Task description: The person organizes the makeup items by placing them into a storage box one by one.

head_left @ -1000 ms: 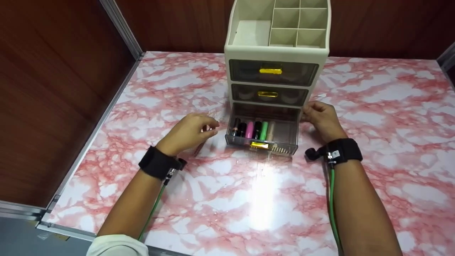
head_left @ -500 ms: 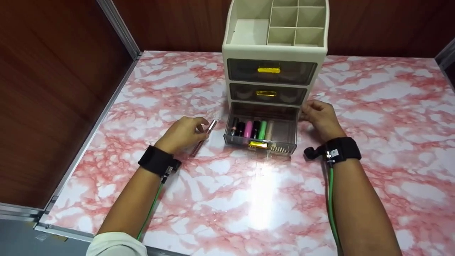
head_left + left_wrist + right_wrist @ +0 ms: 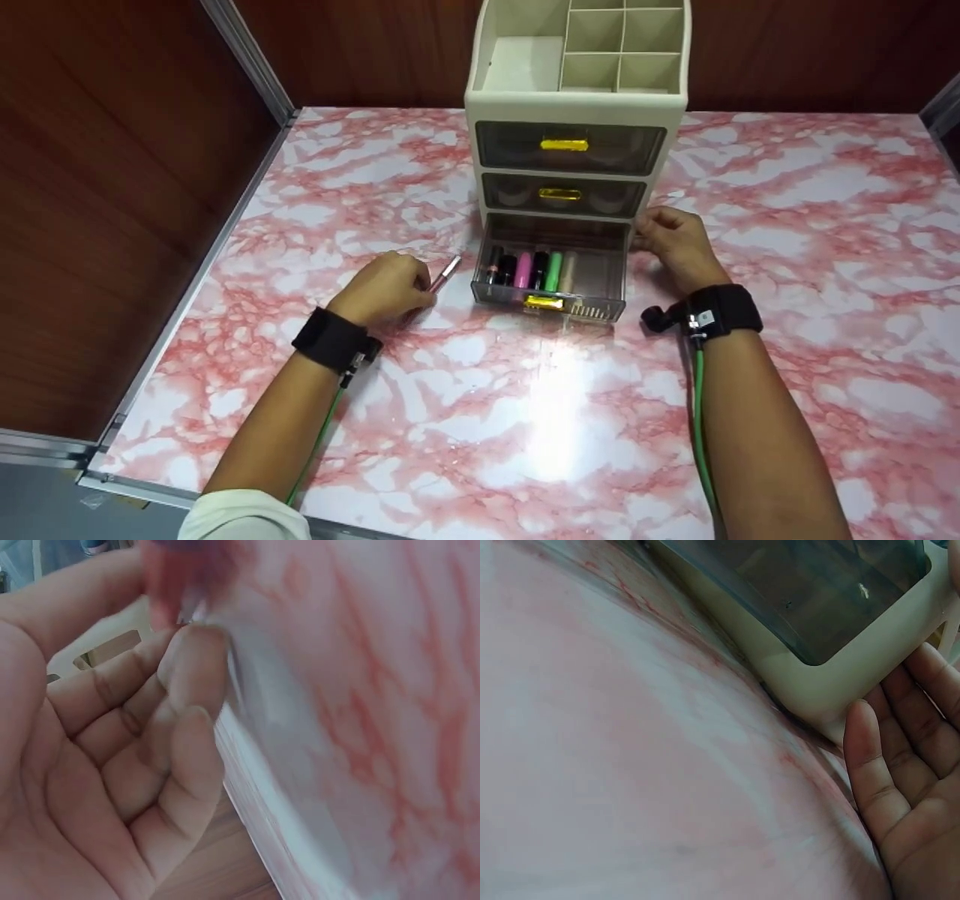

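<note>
In the head view my left hand pinches a slim reddish-pink cosmetic tube with a silvery end, low over the table left of the drawers. The tube's silvery end points away toward the back right. Thumb and fingers meet around a blurred red shape in the left wrist view. My right hand rests against the lower right side of a cream drawer organizer. Its relaxed fingers touch the organizer's corner in the right wrist view. The smoky bottom drawer is pulled out.
Several cosmetic tubes stand in a row in the bottom drawer, among them a pink tube and a green tube. Two upper drawers with gold handles are closed. Brown panels border the marbled table behind and left.
My left hand has dropped slightly toward the table and its fingers have closed on the slim cosmetic tube. The right hand stays at the organizer's side.
</note>
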A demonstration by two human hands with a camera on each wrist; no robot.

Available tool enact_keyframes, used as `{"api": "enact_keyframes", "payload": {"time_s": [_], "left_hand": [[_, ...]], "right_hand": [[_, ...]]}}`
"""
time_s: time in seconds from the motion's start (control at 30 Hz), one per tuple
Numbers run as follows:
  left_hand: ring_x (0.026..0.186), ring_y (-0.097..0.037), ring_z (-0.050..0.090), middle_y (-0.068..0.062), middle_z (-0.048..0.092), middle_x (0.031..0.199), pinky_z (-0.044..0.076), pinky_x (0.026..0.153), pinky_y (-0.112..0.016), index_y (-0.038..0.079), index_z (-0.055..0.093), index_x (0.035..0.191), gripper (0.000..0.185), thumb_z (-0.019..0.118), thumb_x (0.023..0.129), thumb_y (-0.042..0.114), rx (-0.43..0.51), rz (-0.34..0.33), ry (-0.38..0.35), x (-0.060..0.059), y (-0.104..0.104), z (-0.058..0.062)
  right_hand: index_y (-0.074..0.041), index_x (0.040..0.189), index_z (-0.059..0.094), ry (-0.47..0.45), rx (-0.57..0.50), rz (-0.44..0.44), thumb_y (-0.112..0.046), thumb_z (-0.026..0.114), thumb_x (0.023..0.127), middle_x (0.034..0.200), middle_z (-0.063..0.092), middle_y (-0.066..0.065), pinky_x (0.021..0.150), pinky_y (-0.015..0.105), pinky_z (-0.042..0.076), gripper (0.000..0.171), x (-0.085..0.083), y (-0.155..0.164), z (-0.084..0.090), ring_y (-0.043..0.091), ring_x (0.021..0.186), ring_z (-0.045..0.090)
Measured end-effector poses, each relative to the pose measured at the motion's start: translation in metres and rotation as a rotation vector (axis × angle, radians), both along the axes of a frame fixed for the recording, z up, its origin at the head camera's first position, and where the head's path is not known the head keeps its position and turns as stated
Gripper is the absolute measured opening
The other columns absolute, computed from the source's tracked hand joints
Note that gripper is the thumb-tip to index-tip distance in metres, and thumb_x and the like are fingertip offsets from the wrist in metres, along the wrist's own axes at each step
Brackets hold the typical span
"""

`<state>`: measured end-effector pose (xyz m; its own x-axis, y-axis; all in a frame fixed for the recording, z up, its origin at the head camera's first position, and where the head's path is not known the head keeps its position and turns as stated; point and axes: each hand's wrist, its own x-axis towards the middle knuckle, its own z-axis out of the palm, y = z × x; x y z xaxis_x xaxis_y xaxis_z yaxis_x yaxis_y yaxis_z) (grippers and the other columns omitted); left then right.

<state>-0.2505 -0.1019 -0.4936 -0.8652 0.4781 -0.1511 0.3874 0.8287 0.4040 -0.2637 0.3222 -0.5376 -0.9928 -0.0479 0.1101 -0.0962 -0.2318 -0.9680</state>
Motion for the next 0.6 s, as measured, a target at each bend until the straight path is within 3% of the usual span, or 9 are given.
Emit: {"api": "enact_keyframes", "payload": {"time_s": [0.2, 0.37, 0.6], "left_hand": [[0.063, -0.015, 0.056, 0.005, 0.061, 0.065, 0.046, 0.059, -0.031, 0.016, 0.069, 0.076, 0.008, 0.067, 0.080, 0.023, 0.026, -0.012, -0.018, 0.001, 0.000, 0.006], [0.052, -0.013, 0.056, 0.006, 0.062, 0.060, 0.045, 0.053, -0.032, 0.014, 0.065, 0.087, 0.012, 0.064, 0.083, 0.026, 0.080, 0.002, -0.010, 0.005, 0.001, 0.022], [0.055, -0.011, 0.053, 0.006, 0.063, 0.069, 0.044, 0.052, -0.031, 0.014, 0.068, 0.098, 0.016, 0.064, 0.085, 0.023, 0.143, -0.042, 0.126, 0.015, 0.009, 0.055]], "right_hand": [[0.001, 0.090, 0.068, -0.012, -0.004, 0.016, -0.011, 0.068, 0.092, 0.086, 0.068, 0.010, 0.074, 0.034, 0.056, 0.012, 0.001, 0.002, -0.001, 0.022, 0.074, 0.068], [0.002, 0.092, 0.068, -0.010, 0.015, 0.010, -0.013, 0.068, 0.092, 0.088, 0.068, 0.011, 0.075, 0.035, 0.056, 0.015, 0.001, 0.001, 0.000, 0.023, 0.075, 0.067], [0.002, 0.094, 0.069, -0.008, 0.025, 0.020, -0.013, 0.068, 0.092, 0.089, 0.069, 0.010, 0.076, 0.034, 0.055, 0.015, 0.002, 0.002, 0.002, 0.022, 0.076, 0.067]]}}
